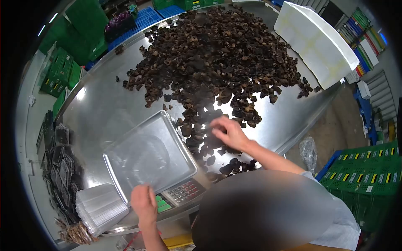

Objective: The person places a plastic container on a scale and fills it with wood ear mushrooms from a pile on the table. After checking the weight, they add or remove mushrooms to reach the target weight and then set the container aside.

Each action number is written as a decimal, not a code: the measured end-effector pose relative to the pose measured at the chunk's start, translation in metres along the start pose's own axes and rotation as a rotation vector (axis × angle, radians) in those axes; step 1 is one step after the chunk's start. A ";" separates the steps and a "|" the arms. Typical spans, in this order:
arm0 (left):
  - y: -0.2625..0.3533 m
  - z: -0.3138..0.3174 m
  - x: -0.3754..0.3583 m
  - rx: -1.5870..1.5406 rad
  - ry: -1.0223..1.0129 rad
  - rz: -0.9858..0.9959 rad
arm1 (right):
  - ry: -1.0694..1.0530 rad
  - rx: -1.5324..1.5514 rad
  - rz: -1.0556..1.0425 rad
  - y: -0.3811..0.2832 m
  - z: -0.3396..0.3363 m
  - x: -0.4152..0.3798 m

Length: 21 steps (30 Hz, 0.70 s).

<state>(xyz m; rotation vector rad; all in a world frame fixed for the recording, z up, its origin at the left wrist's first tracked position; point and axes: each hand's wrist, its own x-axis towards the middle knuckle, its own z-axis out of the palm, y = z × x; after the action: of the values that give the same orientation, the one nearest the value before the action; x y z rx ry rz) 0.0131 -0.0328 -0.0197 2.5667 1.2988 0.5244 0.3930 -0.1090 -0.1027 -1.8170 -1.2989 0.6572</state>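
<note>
A large heap of dark brown wood ear mushrooms [217, 46] spreads over the steel table [94, 111]. My right hand [229, 134] is over the loose mushrooms at the near end of the heap, thumb and fingers apart; blurred mushrooms lie just under it. To its left is a weighing scale with a shiny metal pan [146, 150] and a keypad [184, 192]. My left hand [144, 202] is at the pan's near edge, fingers curled in; whether anything is in them is hidden. Beside it, clear plastic trays [100, 207] are stacked at the table's edge.
A white foam box [316, 44] stands at the table's far right. Dark plastic trays [60, 167] pile up along the left edge. Green crates [364, 178] are on the right, with more green crates [58, 73] at far left. A clear plastic bag [308, 152] lies on the floor.
</note>
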 end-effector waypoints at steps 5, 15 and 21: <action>0.069 0.013 0.016 -0.033 -0.018 0.154 | 0.042 -0.209 -0.340 0.032 -0.024 0.099; 0.169 0.181 0.040 -0.498 -0.208 -0.136 | -0.172 -0.377 -0.400 0.036 0.009 0.045; 0.189 0.191 0.036 -0.511 -0.336 0.074 | -0.160 -0.281 -0.472 0.046 -0.043 -0.034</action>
<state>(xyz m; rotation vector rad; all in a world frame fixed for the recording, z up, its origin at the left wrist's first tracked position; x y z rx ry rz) 0.2493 -0.1209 -0.1208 2.1609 0.8293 0.3577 0.4390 -0.1608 -0.1183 -1.5997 -1.9266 0.3769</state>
